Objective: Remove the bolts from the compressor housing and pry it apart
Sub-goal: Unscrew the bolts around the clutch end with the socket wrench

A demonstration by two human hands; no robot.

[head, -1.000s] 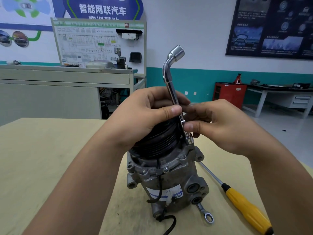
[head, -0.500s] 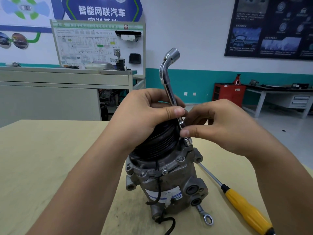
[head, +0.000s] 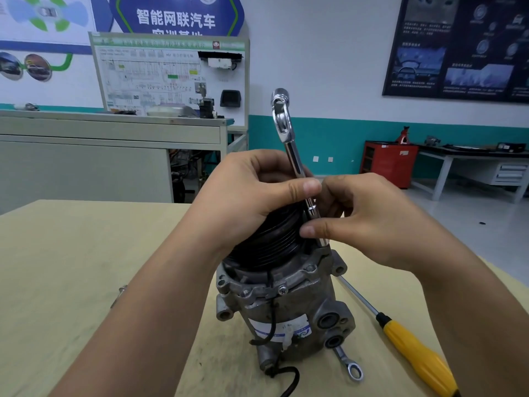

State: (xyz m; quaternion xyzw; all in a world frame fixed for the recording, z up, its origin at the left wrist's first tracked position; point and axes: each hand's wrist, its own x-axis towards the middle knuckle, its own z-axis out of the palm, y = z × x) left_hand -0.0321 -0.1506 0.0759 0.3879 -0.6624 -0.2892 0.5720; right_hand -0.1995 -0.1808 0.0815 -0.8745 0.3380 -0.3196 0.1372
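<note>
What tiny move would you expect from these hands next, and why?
Probably a small twist of the socket wrench, to spin a bolt out. Its lower end sits on the compressor housing flange beside the black pulley, and the left hand and right hand both pinch its shaft.

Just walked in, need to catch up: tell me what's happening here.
A person works on the upright compressor. The left hand, resting on the black pulley, and the right hand both pinch an L-shaped socket wrench whose lower end sits at the housing flange. A yellow screwdriver lies nearby.
</note>
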